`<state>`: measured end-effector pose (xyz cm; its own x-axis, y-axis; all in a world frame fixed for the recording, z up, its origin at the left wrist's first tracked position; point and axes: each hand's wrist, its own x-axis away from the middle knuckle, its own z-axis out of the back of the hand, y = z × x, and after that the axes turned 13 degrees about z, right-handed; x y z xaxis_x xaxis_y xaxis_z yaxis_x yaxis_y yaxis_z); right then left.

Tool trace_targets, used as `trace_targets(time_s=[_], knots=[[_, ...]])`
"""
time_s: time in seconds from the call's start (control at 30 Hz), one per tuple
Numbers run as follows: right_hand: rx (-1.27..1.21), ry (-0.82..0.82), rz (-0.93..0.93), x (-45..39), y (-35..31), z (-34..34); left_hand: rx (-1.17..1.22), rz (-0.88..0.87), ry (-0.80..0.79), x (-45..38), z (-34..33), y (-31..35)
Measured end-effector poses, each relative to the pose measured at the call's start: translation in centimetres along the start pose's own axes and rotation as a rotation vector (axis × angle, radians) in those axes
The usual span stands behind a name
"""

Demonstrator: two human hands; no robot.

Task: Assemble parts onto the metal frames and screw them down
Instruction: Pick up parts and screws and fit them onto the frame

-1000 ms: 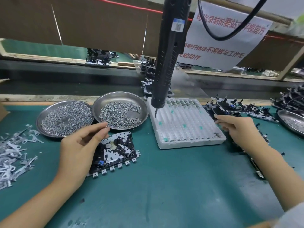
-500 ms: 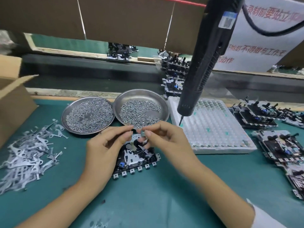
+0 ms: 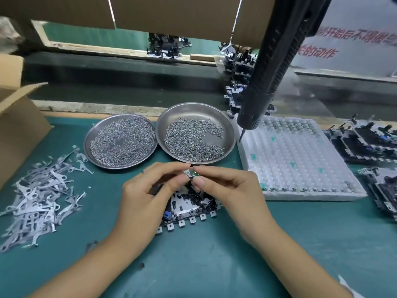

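Steel frame: the metal frame (image 3: 189,209) lies flat on the green mat (image 3: 214,265), near its middle, just in front of the two dishes; its tabbed edge faces the person.
Small part: a tiny piece with a green fleck (image 3: 194,174) sits between the fingertips of both hands, over the frame's far edge; too small to identify.
Left hand: the left hand (image 3: 148,190) has its fingers curled, thumb and forefinger pinched at the small part.
Right hand: the right hand (image 3: 227,188) is curled the same way, its tips pinching the part from the other side.
Slip risk: the grip is fingertip-only on both sides, so I judge the part could pop loose and fall into the frame's works or onto the mat.
Spill risk: the screw dish (image 3: 195,134) overlaps the left dish (image 3: 120,141) and sits just beyond the knuckles; a lifted hand could tip it.
Driver risk: the hanging screwdriver (image 3: 270,72) has its bit over the white tray (image 3: 300,160) at the right; a careless grab might swing it.
Seating risk: a crooked part would likely misalign the screw hole.
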<state>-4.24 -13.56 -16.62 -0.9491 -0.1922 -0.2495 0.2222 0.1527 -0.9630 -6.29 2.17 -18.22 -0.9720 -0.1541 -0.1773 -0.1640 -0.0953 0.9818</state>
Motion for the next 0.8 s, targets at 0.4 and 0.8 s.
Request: trace_targets(time_s=[0.4, 0.8], knots=[[-0.012, -0.021, 0.060, 0.27, 0.03, -0.31, -0.058, -0.002, -0.033, -0.04, 0.11, -0.17], [0.370, -0.131, 0.331, 0.43, 0.42, 0.49, -0.322, -0.121, 0.040, -0.10, 0.42, 0.42]])
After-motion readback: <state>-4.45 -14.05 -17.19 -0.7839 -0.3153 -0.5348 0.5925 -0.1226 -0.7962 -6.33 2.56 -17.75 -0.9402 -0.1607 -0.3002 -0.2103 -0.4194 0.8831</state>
